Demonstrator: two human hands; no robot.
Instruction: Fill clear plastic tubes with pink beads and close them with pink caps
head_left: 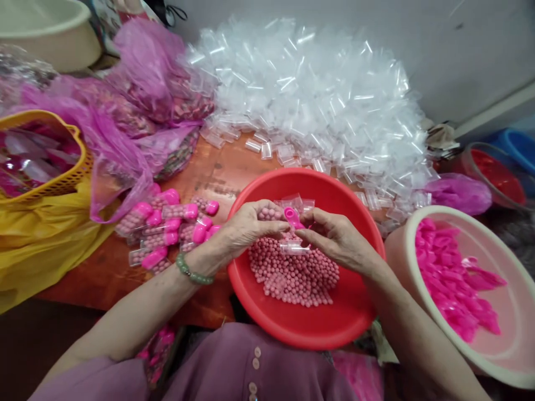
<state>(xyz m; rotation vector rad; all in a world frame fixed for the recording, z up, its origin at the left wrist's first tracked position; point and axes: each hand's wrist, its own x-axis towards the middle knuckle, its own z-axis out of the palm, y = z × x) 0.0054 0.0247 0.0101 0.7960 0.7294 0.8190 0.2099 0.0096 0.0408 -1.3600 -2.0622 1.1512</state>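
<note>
Over a red basin (242,278), my left hand (246,225) is closed around a small clear plastic bottle filled with pink beads (270,214). My right hand (340,236) pinches a bright pink plastic cap (293,218) at the bottle's end; whether the two touch I cannot tell. Loose pink beads (298,281) lie heaped in the basin below both hands. A clear empty bottle (295,248) rests on the beads, and more clear ones stand behind, partly hidden by my fingers.
Filled, pink-capped bottles (169,225) lie left of the basin. A large pile of clear bottles (309,94) covers the table's back. At right stands a pale tub (518,312) of pink caps. A yellow basket (79,161) and pink plastic bags (146,67) crowd the left.
</note>
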